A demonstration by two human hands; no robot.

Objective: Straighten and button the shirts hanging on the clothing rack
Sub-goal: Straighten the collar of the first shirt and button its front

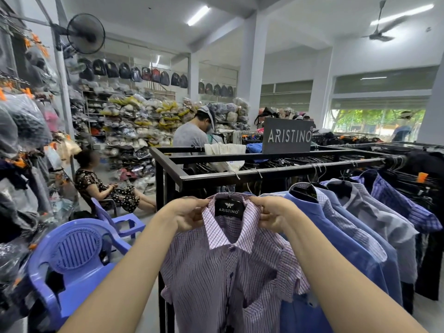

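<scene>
**Collar held at both sides, front shirt on the rack**

Nearest the camera, a pink checked shirt (230, 267) is hung at the front end of the black clothing rack (240, 175). Its collar is pinched on either side: the left hand (188, 216) is closed on the left collar edge, the right hand (270, 215) on the right edge. The top collar button appears fastened; the placket lower down is rumpled. A black hanger label (228, 207) reading "ARISTINO" is seen inside the neck.

Just beside it, to the right, blue shirts (341, 227) are hung in a row. To the left, two purple plastic chairs (72, 258) are stood on the pale floor.

Farther back, a dark sign (288, 136) marked "ARISTINO" is set on the rack top. Beyond, shelves of bagged goods (144, 123) and a wall fan (85, 33) are noted.
</scene>
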